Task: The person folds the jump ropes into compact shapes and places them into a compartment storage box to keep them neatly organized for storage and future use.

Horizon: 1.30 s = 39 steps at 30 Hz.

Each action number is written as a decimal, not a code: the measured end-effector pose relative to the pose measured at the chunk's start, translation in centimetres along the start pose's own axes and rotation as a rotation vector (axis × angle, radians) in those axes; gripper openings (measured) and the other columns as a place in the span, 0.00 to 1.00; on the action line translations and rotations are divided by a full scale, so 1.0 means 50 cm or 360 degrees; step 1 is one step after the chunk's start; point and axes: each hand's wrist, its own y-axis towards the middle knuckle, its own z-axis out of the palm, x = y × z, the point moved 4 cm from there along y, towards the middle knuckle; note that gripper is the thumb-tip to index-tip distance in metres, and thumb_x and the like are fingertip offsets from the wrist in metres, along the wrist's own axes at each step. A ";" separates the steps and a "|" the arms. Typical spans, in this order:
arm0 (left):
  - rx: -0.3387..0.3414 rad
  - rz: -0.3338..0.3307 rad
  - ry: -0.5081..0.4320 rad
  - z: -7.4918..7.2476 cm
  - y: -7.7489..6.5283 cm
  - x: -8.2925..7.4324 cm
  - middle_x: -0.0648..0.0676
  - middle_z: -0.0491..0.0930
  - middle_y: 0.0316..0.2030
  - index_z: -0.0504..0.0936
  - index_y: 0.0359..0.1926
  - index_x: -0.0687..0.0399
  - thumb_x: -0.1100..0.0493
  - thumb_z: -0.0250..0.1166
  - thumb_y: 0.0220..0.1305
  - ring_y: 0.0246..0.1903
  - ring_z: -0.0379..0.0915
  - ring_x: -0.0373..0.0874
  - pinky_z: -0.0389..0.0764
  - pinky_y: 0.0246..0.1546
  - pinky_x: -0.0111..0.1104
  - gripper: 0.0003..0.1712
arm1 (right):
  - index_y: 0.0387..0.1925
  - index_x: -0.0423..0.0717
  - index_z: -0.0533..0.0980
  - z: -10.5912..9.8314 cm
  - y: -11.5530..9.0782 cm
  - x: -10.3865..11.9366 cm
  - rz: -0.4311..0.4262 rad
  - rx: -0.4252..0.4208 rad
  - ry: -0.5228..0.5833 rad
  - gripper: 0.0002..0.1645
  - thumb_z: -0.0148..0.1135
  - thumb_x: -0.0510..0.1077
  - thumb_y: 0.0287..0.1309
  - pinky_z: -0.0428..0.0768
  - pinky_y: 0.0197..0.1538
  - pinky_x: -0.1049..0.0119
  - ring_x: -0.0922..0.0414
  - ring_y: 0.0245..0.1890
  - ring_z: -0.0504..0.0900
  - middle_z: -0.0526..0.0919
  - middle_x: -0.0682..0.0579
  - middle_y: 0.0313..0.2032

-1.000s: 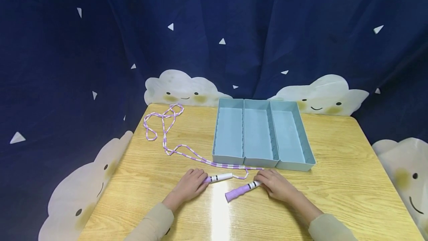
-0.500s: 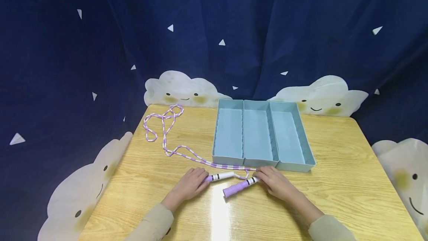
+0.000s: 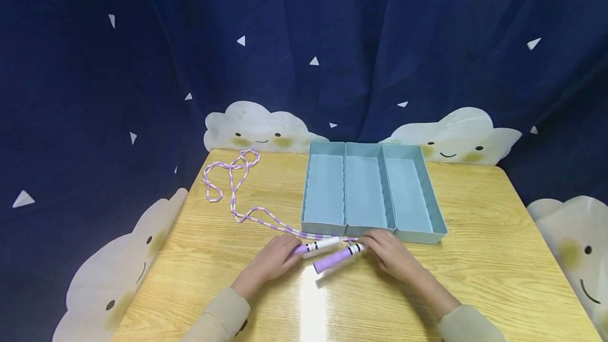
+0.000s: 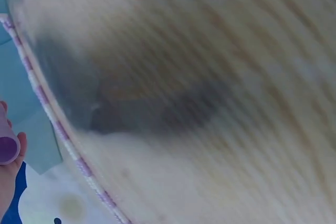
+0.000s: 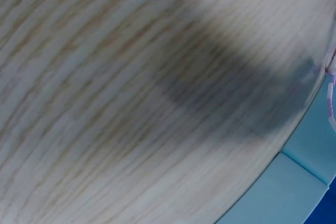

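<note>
A beaded jump rope [image 3: 280,224] in purple and white lies across the table, its cord looping toward the far left. My left hand [image 3: 274,258] grips the purple end of one handle [image 3: 324,244], whose white end points right. My right hand [image 3: 390,253] holds the white end of the other handle [image 3: 334,260], with its purple end pointing left and toward me. The two handles converge between the hands, in front of the boxes. In the left wrist view, the purple end of the right hand's handle [image 4: 7,149] shows at the left edge, beside beaded cord [image 4: 63,135].
A light blue three-compartment box [image 3: 370,186] stands just beyond the hands, with nothing inside. The wooden table [image 3: 484,257] extends to both sides. A dark blue curtain [image 3: 275,30] with white triangles and cloud shapes [image 3: 266,128] hangs behind it.
My left hand has moved slightly right and away from me with its handle. The right hand has shifted a little left and forward, and the two handles are closer together.
</note>
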 end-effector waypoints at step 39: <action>0.0276 -0.0687 -0.1714 -0.015 0.079 -0.041 0.59 0.80 0.28 0.77 0.44 0.69 0.55 0.53 0.66 0.25 0.78 0.50 0.81 0.25 0.33 0.19 | 0.42 0.38 0.77 -0.018 0.088 0.027 -0.0120 -0.0412 -0.0043 0.18 0.40 0.36 0.61 0.75 0.49 0.59 0.51 0.41 0.77 0.79 0.46 0.40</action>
